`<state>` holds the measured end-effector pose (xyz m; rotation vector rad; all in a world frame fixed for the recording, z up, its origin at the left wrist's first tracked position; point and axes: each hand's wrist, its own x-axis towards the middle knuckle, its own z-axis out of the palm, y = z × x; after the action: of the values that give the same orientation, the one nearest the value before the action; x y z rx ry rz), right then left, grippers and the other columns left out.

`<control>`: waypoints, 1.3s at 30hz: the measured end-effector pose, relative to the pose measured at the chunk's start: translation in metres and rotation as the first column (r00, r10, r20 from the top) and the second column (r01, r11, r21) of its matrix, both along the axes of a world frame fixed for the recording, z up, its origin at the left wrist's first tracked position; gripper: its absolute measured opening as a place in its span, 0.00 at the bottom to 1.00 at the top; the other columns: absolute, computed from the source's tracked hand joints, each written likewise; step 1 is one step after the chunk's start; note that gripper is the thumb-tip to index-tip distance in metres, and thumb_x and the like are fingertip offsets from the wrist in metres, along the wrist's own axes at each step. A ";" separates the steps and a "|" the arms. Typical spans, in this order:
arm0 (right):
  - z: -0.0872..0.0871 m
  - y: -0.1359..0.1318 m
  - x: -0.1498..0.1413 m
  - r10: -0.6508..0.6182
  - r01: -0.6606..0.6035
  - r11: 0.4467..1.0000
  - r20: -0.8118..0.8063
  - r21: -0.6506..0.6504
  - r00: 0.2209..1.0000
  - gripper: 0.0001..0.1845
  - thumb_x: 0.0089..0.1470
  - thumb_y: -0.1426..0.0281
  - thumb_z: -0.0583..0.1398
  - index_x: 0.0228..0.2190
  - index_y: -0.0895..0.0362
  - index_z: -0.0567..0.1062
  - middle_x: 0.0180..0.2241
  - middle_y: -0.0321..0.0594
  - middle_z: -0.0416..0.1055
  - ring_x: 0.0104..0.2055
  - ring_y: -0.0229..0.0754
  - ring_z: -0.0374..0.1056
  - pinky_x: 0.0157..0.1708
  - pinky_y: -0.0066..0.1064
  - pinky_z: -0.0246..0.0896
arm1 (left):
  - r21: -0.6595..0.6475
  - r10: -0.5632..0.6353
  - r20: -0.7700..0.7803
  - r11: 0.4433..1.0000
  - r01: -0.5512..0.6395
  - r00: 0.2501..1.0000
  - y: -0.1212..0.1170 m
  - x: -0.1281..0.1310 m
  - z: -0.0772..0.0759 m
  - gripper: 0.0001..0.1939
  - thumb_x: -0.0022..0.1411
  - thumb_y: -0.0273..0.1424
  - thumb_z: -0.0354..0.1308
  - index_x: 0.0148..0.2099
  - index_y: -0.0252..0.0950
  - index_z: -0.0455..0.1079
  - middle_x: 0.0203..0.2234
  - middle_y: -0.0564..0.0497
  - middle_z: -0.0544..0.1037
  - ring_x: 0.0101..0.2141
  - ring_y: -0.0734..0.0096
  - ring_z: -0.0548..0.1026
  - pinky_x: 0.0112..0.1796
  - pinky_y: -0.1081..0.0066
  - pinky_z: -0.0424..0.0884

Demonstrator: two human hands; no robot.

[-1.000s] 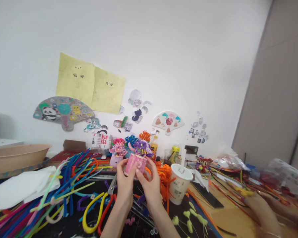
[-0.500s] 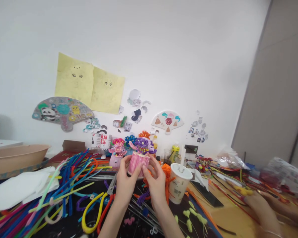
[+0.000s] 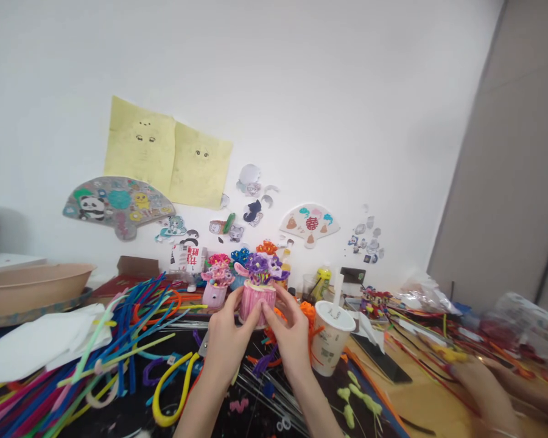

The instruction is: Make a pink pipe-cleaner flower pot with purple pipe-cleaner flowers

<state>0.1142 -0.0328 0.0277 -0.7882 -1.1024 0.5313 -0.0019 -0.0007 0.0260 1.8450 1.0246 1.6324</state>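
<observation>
Between my two hands is a small pink striped pot (image 3: 257, 299) with purple pipe-cleaner flowers (image 3: 261, 265) above its rim. My left hand (image 3: 231, 331) is closed around its left side, and my right hand (image 3: 287, 325) grips its right side. Both thumbs press on the pot's front and meet near its middle. Behind it to the left stands another pink pot (image 3: 215, 294) with pink flowers. Yellow-handled scissors (image 3: 182, 389) lie by my left forearm, their blades partly hidden. Orange pipe cleaners (image 3: 307, 311) lie beside my right hand.
A lidded paper cup (image 3: 329, 344) with a straw stands at right, near a dark phone (image 3: 383, 359). Many coloured pipe cleaners (image 3: 128, 328) spread leftward beside white tissues (image 3: 41, 344) and a tan bowl (image 3: 31, 286). Another person's hand (image 3: 468, 371) works at far right with something yellow.
The pot has turned a little in my hands, and my thumbs have come closer together on its front. The whole view has shifted slightly.
</observation>
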 end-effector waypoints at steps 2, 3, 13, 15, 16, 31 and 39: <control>0.000 0.000 0.001 -0.005 0.005 1.000 0.001 0.004 1.000 0.24 0.45 0.67 0.64 0.47 0.55 0.71 0.49 0.46 0.71 0.49 0.48 0.68 0.47 0.38 0.67 | 0.005 -0.015 -0.012 1.000 0.015 1.000 0.000 -0.001 0.000 0.24 0.55 0.43 0.55 0.51 0.36 0.65 0.43 0.45 0.77 0.42 0.62 0.76 0.45 0.65 0.71; 0.000 0.001 0.001 -0.005 0.005 1.000 0.004 0.007 1.000 0.25 0.45 0.67 0.64 0.47 0.55 0.71 0.49 0.46 0.70 0.49 0.48 0.68 0.47 0.38 0.67 | 0.007 -0.031 -0.006 0.999 0.031 1.000 0.000 -0.002 0.001 0.24 0.55 0.43 0.55 0.51 0.36 0.65 0.43 0.45 0.77 0.42 0.62 0.75 0.45 0.65 0.71; 0.004 -0.003 0.000 0.019 -0.019 1.000 -0.016 0.007 1.000 0.26 0.44 0.65 0.65 0.47 0.56 0.72 0.47 0.46 0.72 0.48 0.49 0.69 0.48 0.42 0.66 | 0.020 -0.043 0.083 0.999 0.042 0.996 -0.003 -0.002 0.004 0.21 0.52 0.40 0.59 0.48 0.38 0.68 0.40 0.48 0.78 0.40 0.61 0.76 0.43 0.65 0.72; 0.004 -0.003 0.000 0.026 -0.025 1.000 -0.021 0.005 0.999 0.26 0.44 0.65 0.65 0.47 0.57 0.72 0.47 0.46 0.72 0.48 0.49 0.69 0.48 0.42 0.66 | 0.013 -0.051 0.109 0.999 0.050 0.993 -0.003 -0.002 0.005 0.22 0.50 0.40 0.60 0.47 0.38 0.68 0.39 0.48 0.78 0.40 0.61 0.77 0.44 0.65 0.72; 0.005 -0.003 0.001 0.030 -0.030 1.000 -0.022 0.004 0.999 0.27 0.43 0.65 0.66 0.47 0.57 0.72 0.47 0.46 0.72 0.48 0.49 0.69 0.47 0.42 0.67 | 0.010 -0.055 0.113 0.998 0.054 0.992 -0.003 -0.002 0.005 0.22 0.50 0.39 0.60 0.47 0.38 0.69 0.39 0.48 0.79 0.40 0.61 0.77 0.44 0.65 0.72; 0.003 -0.001 0.003 0.027 -0.027 1.000 -0.010 -0.013 1.000 0.30 0.40 0.68 0.67 0.47 0.58 0.71 0.49 0.48 0.70 0.48 0.50 0.69 0.45 0.40 0.69 | -0.018 -0.058 0.110 0.998 0.060 0.992 -0.004 -0.002 0.007 0.23 0.50 0.40 0.60 0.48 0.36 0.70 0.39 0.47 0.79 0.38 0.61 0.77 0.42 0.66 0.73; 0.004 -0.002 0.003 0.037 -0.037 0.999 -0.002 -0.016 0.999 0.29 0.41 0.67 0.67 0.47 0.57 0.71 0.47 0.47 0.72 0.48 0.49 0.68 0.45 0.40 0.68 | -0.048 -0.062 0.116 0.997 0.068 0.991 -0.003 -0.002 0.005 0.24 0.49 0.40 0.60 0.48 0.36 0.70 0.39 0.46 0.79 0.39 0.59 0.77 0.43 0.64 0.72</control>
<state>0.1168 -0.0350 0.0321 -0.7829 -1.1142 0.5726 -0.0042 -0.0036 0.0306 1.7126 0.9386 1.6375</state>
